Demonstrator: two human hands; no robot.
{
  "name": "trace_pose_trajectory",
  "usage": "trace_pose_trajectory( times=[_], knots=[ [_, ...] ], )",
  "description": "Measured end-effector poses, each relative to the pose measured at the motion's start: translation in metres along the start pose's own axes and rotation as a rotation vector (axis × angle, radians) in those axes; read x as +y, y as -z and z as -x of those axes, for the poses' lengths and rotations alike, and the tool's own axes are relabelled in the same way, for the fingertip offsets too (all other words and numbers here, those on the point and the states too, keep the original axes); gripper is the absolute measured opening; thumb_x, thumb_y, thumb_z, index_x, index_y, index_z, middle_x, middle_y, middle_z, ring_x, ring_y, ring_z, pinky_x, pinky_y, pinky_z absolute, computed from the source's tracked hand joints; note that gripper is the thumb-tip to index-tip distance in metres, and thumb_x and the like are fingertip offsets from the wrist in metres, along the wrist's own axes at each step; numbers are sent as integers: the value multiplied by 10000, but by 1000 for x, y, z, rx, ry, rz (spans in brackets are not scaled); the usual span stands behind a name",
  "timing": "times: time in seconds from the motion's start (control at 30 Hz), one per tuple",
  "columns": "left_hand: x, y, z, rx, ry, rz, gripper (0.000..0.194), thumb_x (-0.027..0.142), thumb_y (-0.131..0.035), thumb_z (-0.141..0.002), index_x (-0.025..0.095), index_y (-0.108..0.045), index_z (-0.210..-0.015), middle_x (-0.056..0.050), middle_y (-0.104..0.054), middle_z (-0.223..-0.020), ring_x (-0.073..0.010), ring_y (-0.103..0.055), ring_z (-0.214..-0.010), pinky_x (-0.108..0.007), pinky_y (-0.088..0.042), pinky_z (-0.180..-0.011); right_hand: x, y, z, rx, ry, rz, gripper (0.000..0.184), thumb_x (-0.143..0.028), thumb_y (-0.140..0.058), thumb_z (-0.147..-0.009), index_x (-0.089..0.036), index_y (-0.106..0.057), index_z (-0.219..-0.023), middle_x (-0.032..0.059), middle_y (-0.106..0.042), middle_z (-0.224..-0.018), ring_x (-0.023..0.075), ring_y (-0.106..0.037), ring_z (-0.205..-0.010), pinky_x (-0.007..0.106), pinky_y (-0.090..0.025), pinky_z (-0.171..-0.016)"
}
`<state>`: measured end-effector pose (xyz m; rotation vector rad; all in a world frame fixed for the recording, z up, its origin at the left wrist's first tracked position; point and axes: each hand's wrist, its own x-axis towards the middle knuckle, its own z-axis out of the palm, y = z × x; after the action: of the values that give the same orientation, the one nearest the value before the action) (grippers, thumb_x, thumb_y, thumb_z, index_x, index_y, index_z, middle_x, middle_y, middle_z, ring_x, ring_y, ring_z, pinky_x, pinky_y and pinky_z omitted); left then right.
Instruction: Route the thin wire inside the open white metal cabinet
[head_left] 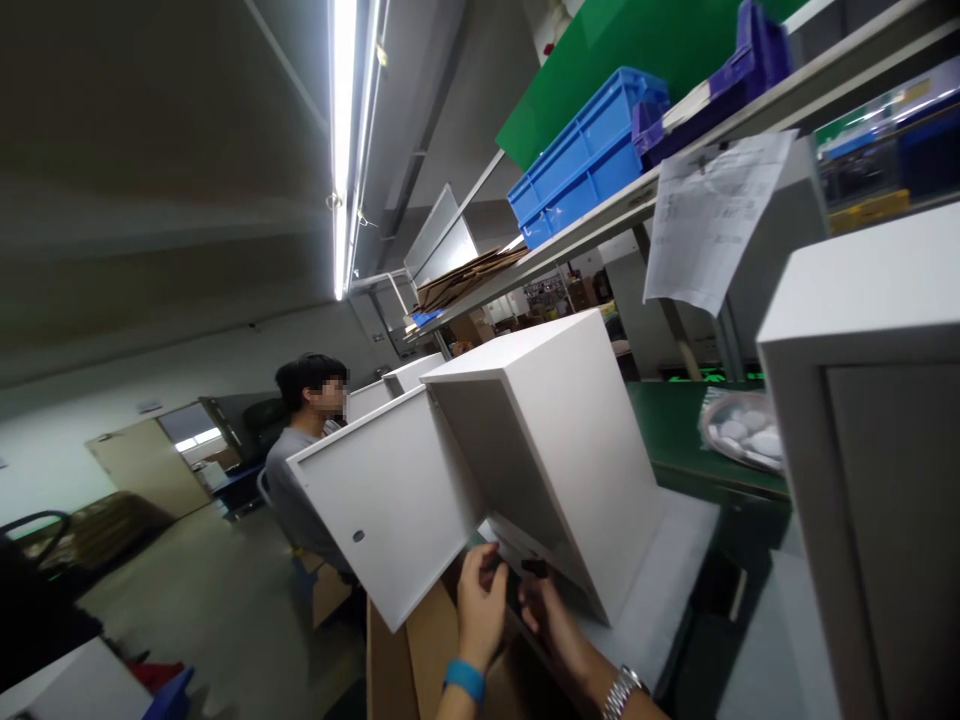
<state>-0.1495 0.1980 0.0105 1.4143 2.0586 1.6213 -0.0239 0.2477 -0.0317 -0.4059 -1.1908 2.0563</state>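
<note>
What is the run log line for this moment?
left hand: at white cabinet | right hand: by black part | cabinet door: open

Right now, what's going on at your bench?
Two bare hands are working at the lower edge of a white cabinet, whose door stands open. The left hand, with a blue wristband, and the right hand, with a metal watch, are both at a small black part. The cabinet rests on a white pad. A co-worker in a grey shirt sits beyond the door.
</note>
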Motion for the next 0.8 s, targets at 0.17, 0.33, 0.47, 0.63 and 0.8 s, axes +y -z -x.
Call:
trace_pose_trajectory(
  times=[0.17, 0.33, 0.47, 0.63, 0.8],
  knots=[
    [21, 12, 44, -163, -95, -130, 291, 458, -610, -932, 240, -803, -941, -178, -587, -1410, -376, -591, -1360, -592, -468, -1198, 3, -4, 1, -88, -9, -380, 651, -820, -880, -656, -230, -698, -865, -17, -621, -813, 162, -560, -832, 294, -465, -889],
    [42, 18, 49, -274, -108, -248, 238, 336, -608, -913, 221, -815, -938, -181, -646, -1311, -361, -575, -1324, -591, -432, -1190, 7, -3, 2, -85, -47, -414, 659, -805, -885, -665, -231, -727, -946, 26, -670, -923, 194, -606, -900, 310, -481, -844],
    [38, 21, 37, -304, -69, -201, 180, 304, -622, -880, 205, -748, -798, -132, -713, -1066, -309, -653, -1092, -492, -497, -1024, 17, 0, -4, -51, -16, -316, 723, -795, -874, -659, -245, -680, -1086, -8, -613, -861, 157, -535, -767, 266, -412, -657],
    [32, 16, -7, -142, 2, -76, 255, 444, -597, -894, 210, -652, -809, -63, -708, -800, -260, -688, -830, -388, -518, -819, 27, -2, -15, 39, 8, -44, 753, -877, -640, -736, -230, -568, -1114, 3, -603, -827, 165, -550, -721, 260, -335, -581],
    [54, -21, -77, -395, -109, -447, 192, 204, -549, -864, 182, -739, -850, -125, -826, -946, -242, -765, -908, -343, -543, -818, 28, -4, -16, -111, -18, 67, 635, -573, -693, -715, -200, -523, -1200, -24, -629, -764, 139, -525, -580, 289, -371, -588]
  ],
)
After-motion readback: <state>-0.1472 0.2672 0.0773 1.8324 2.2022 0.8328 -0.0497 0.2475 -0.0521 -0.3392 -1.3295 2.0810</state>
